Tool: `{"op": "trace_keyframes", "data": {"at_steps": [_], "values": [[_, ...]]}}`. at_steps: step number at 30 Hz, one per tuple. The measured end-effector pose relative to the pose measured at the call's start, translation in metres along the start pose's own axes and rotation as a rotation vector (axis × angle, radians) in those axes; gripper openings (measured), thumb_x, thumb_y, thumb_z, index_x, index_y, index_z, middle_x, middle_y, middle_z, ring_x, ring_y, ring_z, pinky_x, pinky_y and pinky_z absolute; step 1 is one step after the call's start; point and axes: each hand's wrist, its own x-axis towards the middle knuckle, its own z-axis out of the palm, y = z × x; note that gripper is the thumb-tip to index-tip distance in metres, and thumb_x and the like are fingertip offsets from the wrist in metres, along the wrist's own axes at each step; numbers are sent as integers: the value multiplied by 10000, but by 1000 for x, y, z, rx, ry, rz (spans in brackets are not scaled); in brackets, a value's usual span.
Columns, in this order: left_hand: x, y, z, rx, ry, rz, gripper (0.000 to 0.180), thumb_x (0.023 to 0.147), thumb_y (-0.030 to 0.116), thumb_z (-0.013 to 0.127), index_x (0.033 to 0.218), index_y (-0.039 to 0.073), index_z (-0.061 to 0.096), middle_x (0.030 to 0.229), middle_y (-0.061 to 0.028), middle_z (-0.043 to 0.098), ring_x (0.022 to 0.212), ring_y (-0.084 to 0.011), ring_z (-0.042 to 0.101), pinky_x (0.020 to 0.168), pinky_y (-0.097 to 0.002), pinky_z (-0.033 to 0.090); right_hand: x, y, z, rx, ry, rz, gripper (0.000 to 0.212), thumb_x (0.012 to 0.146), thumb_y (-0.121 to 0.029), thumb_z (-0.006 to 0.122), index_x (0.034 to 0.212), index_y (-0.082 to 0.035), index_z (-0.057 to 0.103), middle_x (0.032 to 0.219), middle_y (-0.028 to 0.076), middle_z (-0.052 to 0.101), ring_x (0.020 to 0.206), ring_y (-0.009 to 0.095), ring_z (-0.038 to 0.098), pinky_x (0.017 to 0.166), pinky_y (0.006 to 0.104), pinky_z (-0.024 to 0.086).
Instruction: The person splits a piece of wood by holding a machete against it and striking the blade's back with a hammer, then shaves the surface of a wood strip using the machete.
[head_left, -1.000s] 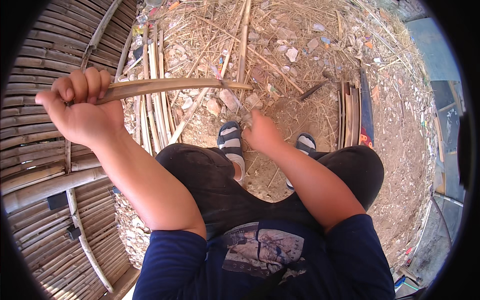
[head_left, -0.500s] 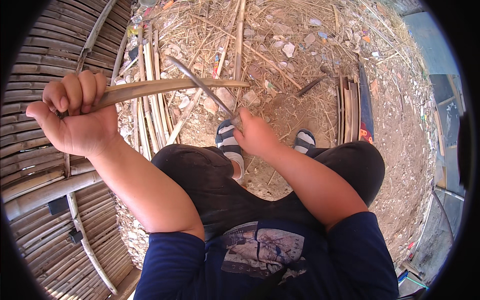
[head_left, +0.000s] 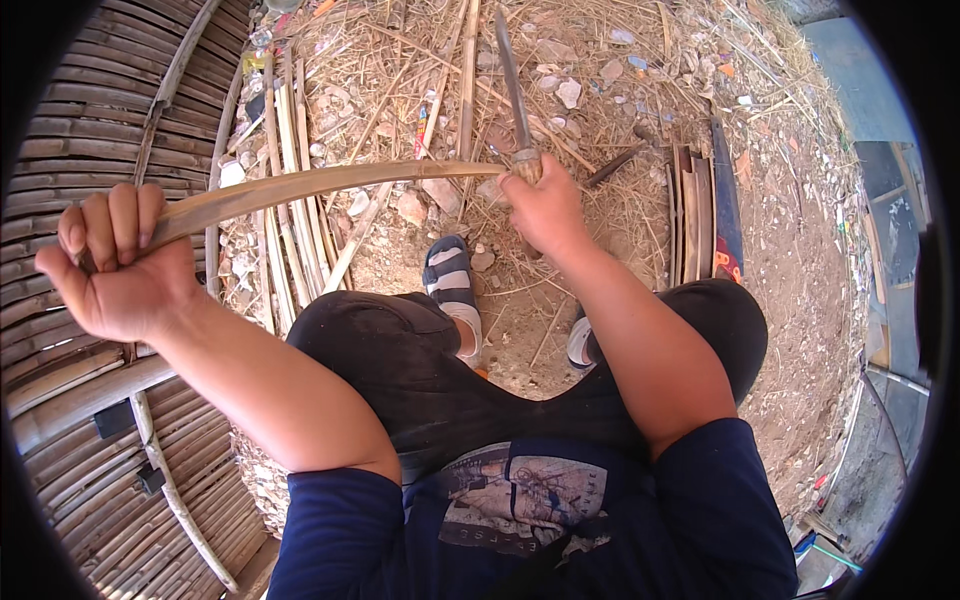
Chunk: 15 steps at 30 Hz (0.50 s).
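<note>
My left hand [head_left: 122, 262] is closed around the near end of a long, split bamboo strip [head_left: 330, 181]. The strip reaches across to the right, its far tip ending at my right hand [head_left: 545, 210]. That hand grips a knife by its wooden handle [head_left: 527, 166], and its long, narrow blade [head_left: 513, 80] points away from me. Whether the fingers of my right hand also touch the strip's tip, I cannot tell. Both arms are stretched out in front of my bent knees.
Several bamboo strips [head_left: 290, 170] lie on the left ground. Past my right knee are split bamboo pieces [head_left: 692, 215] and a handsaw [head_left: 726, 195] with an orange handle. A bamboo slat wall [head_left: 85, 150] rises at left. Stones and straw litter the ground; a dark tool [head_left: 615, 165] lies ahead.
The knife has swung from slanting across the strip to pointing away, off the strip's middle. My right hand moved forward and right to the strip's tip; my left hand shifted left and slightly nearer.
</note>
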Motion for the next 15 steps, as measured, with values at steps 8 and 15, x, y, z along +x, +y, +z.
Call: {"op": "trace_keyframes", "data": {"at_steps": [8,15], "values": [[-3,-7,22,-152,-266,-104,351,980,382,635,719,189,502,545,83,341,517,-89,266,562,-290,232,-42,-102,-36,-59,-124,-288,348,895,-238,733,1129,-16,600,760,117,661,689,251,675,675,419,523],[-2,-15,20,-125,-384,-107,506,898,585,729,670,216,469,531,102,339,486,-71,264,537,-269,223,-90,-113,-17,-159,-416,-283,394,891,-165,730,1205,20,579,734,148,659,640,215,658,628,376,499]]}}
